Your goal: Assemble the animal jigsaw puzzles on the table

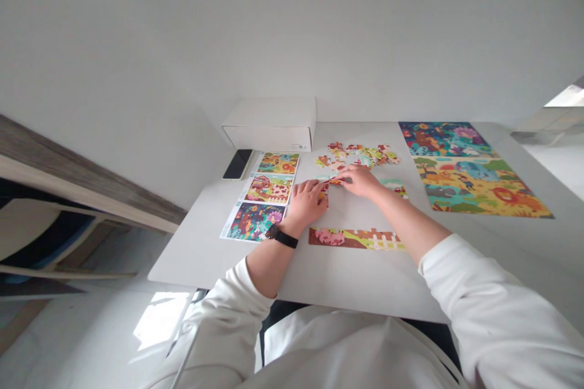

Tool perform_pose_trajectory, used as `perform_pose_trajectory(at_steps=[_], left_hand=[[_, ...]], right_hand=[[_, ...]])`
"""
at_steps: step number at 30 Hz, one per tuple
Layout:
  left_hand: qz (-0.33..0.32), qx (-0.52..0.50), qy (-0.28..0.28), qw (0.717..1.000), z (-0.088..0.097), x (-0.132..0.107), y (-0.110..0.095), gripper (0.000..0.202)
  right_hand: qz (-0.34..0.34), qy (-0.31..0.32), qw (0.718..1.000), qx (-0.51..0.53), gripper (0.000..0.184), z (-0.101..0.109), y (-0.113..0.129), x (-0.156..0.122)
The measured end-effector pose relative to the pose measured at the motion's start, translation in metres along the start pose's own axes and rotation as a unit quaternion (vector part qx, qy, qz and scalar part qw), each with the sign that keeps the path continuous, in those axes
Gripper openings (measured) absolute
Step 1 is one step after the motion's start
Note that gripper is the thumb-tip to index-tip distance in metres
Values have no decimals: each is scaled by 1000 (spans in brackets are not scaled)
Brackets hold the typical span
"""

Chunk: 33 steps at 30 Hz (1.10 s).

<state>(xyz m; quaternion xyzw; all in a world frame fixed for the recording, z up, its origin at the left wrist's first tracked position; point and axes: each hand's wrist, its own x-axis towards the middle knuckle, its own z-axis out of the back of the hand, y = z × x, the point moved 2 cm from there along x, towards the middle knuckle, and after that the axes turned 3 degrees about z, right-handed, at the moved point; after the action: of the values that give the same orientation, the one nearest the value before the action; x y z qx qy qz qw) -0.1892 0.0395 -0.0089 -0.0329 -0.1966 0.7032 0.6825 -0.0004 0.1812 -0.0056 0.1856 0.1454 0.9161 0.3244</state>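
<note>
My left hand (306,203), with a black watch on the wrist, lies on the table with its fingers stretched over some joined puzzle pieces (323,187). These are partly hidden under the fingertips. Just to its right, my right hand (358,180) pinches a small reddish puzzle piece (336,182) at the edge of the joined ones. A strip of joined pieces (356,239) with a pink pig and a white fence lies nearer me. Another joined part (396,188) with a red vehicle shows beyond my right wrist. Behind my hands is a pile of loose puzzle pieces (371,155).
A picture sheet (264,196) with three scenes lies at the left, beside a phone (238,164). At the back stands a white box (269,124) against the wall. Two assembled puzzles, one dark blue (449,138) and one yellow (481,187), cover the table's right side.
</note>
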Motion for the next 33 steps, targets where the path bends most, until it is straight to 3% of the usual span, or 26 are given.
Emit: perform_pose_trajectory(at_steps=[23,33], left_hand=[[3,6,13,1000,0,-1,-2,41],[-4,12,17,1000,-1,0,0,43]], right_hand=[[24,50,998,-26,32,-1,3,-4],[-15,8,996,-90,37,-6,19,-11]])
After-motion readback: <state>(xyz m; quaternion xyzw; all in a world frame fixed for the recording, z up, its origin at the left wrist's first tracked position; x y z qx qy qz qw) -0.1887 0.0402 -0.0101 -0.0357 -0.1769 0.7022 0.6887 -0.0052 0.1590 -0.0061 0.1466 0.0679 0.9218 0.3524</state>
